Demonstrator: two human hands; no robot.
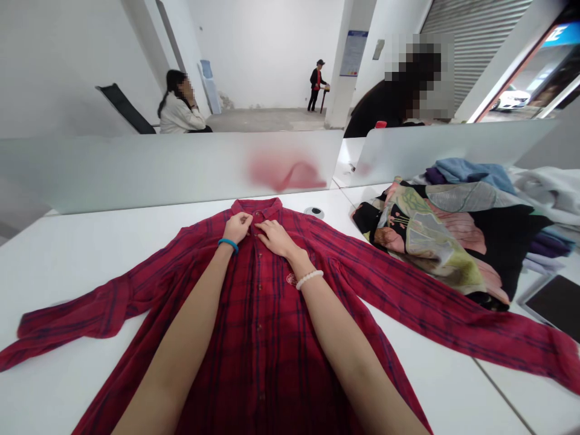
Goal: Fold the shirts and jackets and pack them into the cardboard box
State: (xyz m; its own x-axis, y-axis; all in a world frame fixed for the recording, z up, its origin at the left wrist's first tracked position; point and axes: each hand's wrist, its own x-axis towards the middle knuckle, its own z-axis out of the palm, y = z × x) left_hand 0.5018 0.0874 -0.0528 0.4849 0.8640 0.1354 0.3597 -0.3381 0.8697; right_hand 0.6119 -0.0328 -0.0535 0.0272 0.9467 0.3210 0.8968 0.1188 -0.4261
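A red plaid shirt with dark stripes lies spread front side up, its sleeves stretched out to both sides and its collar at the far end. My left hand, with a blue band on the wrist, has its fingers pinched at the front opening just below the collar. Beside it, my right hand rests on the other side of the opening, fingers extended over the cloth. A pale beaded bracelet circles that wrist. Buttons run down the middle of the shirt, and a small emblem shows on the chest.
The shirt is on a white table backed by a frosted divider. On the right are a heap of patterned clothes and a dark flat object. Beyond the divider are two nearby people and another standing farther back.
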